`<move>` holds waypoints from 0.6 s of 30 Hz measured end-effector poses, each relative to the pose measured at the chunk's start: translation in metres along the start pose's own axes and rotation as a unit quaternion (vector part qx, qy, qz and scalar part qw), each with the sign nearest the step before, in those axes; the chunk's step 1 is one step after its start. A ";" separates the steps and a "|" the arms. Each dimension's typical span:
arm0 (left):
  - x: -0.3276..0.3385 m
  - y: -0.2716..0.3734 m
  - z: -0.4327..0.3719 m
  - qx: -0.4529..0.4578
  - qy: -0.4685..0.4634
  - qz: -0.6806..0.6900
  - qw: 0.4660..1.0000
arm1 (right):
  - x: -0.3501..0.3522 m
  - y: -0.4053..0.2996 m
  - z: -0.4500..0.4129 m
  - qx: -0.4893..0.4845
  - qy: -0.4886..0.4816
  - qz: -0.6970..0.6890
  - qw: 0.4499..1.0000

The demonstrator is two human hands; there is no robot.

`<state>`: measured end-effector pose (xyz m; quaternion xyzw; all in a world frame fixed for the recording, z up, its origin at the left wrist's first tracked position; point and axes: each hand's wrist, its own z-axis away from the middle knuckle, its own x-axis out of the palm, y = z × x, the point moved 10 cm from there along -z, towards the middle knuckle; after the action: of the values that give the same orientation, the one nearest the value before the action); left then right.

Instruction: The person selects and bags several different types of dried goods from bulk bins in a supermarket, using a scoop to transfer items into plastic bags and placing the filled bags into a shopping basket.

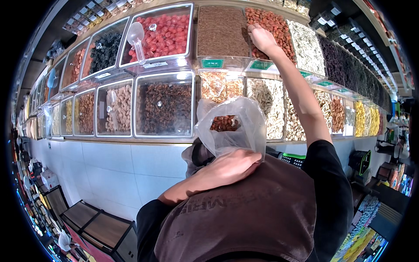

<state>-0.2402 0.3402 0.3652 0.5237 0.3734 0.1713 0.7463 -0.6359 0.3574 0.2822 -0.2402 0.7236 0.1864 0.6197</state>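
Note:
My left hand point(237, 163) grips the rim of a translucent plastic bag point(242, 140) close to my chest. Through the bag's mouth shows a pile of reddish-brown dried pieces point(222, 123). My right hand point(261, 37) reaches forward over an open bin of reddish-brown dried food point(274, 19). Its fingers are curled down at the bin's left side, and whether they hold a piece is hidden. Left of that bin is one of fine brown grains or shreds point(222, 31); right of it lie whitish slices point(306, 46).
Lidded clear bins stand at left, one holding red candied fruit point(170, 36) with a clear plastic scoop point(136, 39) on its lid. A lower row holds dark raisin-like fruit point(167, 104) and pale slices point(275, 114). A black basket point(359, 162) with green trim is at right.

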 end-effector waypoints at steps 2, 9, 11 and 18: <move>0.000 0.000 -0.001 0.003 -0.008 -0.002 1.000 | -0.016 0.008 0.011 0.010 0.061 -0.176 0.982; -0.001 -0.006 -0.006 0.013 -0.005 0.045 0.999 | -0.156 -0.164 0.167 -0.147 -0.199 -0.552 0.796; 0.005 -0.001 -0.014 0.027 -0.033 0.039 0.998 | -0.141 -0.193 0.198 -0.249 -0.265 -0.422 0.831; 0.025 -0.001 -0.016 0.022 -0.061 -0.027 0.998 | -0.077 -0.052 0.122 -0.027 -0.069 -0.427 0.901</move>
<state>-0.2357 0.3668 0.3523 0.5388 0.3446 0.1103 0.7608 -0.4986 0.3932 0.3397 -0.5293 0.5015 -0.0607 0.6817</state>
